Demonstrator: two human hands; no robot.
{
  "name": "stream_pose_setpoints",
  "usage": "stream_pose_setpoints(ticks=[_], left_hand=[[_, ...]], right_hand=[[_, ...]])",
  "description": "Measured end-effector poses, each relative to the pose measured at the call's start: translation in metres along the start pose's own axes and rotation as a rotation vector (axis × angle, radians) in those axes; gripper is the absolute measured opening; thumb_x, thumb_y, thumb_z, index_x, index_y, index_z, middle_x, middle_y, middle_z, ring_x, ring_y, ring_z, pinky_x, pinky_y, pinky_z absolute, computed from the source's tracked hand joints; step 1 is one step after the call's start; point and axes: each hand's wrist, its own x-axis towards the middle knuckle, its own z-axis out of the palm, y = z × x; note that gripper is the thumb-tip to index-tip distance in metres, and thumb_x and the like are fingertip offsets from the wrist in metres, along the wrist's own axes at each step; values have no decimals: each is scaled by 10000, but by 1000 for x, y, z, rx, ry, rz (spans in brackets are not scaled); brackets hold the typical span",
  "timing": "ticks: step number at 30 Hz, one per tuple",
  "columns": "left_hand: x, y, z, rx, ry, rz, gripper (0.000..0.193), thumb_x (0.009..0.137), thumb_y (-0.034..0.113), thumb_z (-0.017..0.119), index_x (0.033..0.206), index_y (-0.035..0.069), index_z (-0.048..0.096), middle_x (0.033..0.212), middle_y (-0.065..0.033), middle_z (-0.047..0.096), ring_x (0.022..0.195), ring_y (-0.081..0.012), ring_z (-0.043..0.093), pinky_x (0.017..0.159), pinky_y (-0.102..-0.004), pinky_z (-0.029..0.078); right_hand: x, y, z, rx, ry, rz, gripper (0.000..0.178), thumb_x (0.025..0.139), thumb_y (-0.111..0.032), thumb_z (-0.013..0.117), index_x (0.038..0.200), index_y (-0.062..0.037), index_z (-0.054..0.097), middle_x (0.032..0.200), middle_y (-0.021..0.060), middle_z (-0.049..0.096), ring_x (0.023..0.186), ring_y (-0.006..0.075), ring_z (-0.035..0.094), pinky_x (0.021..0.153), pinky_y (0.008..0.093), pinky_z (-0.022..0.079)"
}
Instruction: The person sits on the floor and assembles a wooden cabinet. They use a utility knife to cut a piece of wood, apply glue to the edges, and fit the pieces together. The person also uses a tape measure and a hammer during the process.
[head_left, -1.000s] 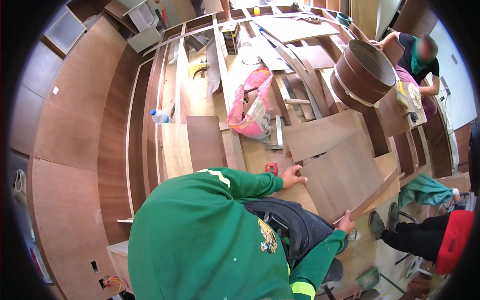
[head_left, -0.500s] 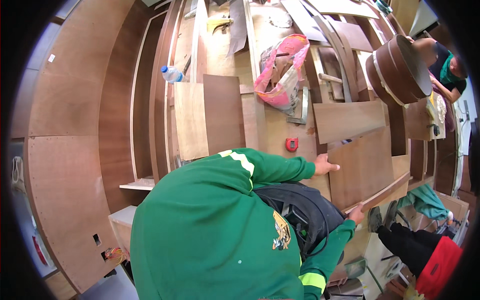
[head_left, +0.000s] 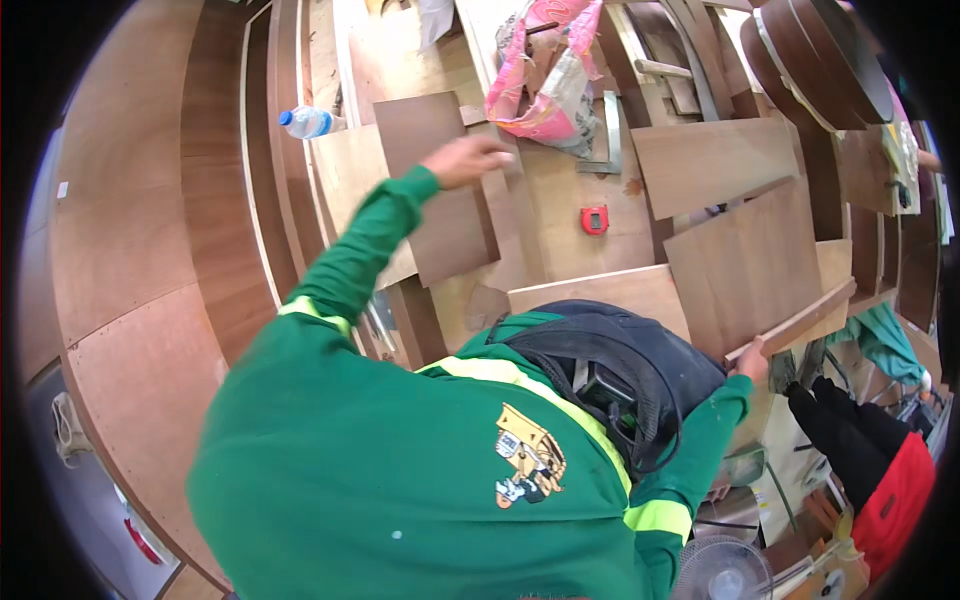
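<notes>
My left hand point(head_left: 468, 160) reaches out over a dark brown panel point(head_left: 425, 215), fingers stretched loosely and a little blurred, with nothing visible in them. At the right, my right hand point(head_left: 750, 362) is closed on the near end of a narrow wooden strip point(head_left: 808, 318). That strip lies along the near edge of a brown board point(head_left: 750, 265). Beyond the board is another wood panel point(head_left: 715, 165). A red tape measure point(head_left: 594, 220) and a metal square point(head_left: 612, 140) lie on the wood surface between my hands.
A pink-and-white sack point(head_left: 545, 115) with wood scraps stands beyond. On the left are a water bottle point(head_left: 312, 123) and a tall brown cabinet panel point(head_left: 130, 200). Round brown drums point(head_left: 800, 60) sit at the far right. A person in red point(head_left: 885, 510) and a fan point(head_left: 722, 575) are lower right.
My left hand has left the brown board's edge and swung left and away, over the other panel. My right hand still holds the strip's end. The view has shifted.
</notes>
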Motion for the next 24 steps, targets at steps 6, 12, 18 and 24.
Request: stream_pose_setpoints(ticks=[6, 12, 18, 24], left_hand=[[18, 99, 95, -255, -241, 220, 560, 980, 412, 629, 1390, 49, 513, 1216, -164, 631, 1127, -230, 605, 956, -372, 499], [103, 189, 255, -117, 36, 95, 858, 787, 538, 776, 1405, 18, 485, 1308, -258, 595, 1220, -384, 579, 1027, -441, 464], [102, 216, 263, -318, 97, 32, 731, 820, 493, 765, 1324, 3, 566, 1288, -240, 629, 1220, -374, 598, 1031, -436, 464], [34, 197, 84, -564, 149, 280, 320, 975, 262, 670, 1187, 26, 635, 1045, -27, 669, 987, -106, 610, 862, -290, 516]], right_hand=[[8, 4, -2, 256, 40, 14, 648, 831, -405, 715, 1088, 185, 638, 1066, 266, 693, 941, 342, 692, 838, 447, 539], [6, -2, 0, 267, 76, -15, 667, 821, -378, 743, 1138, 192, 604, 1137, 302, 667, 1010, 374, 677, 905, 438, 523], [16, 6, 6, 434, -6, 28, 672, 838, -372, 741, 1157, 196, 575, 1136, 291, 666, 988, 344, 686, 869, 441, 545], [3, -6, 5, 351, 75, -11, 647, 859, -365, 701, 1153, 197, 575, 1128, 292, 673, 986, 346, 689, 876, 433, 543]])
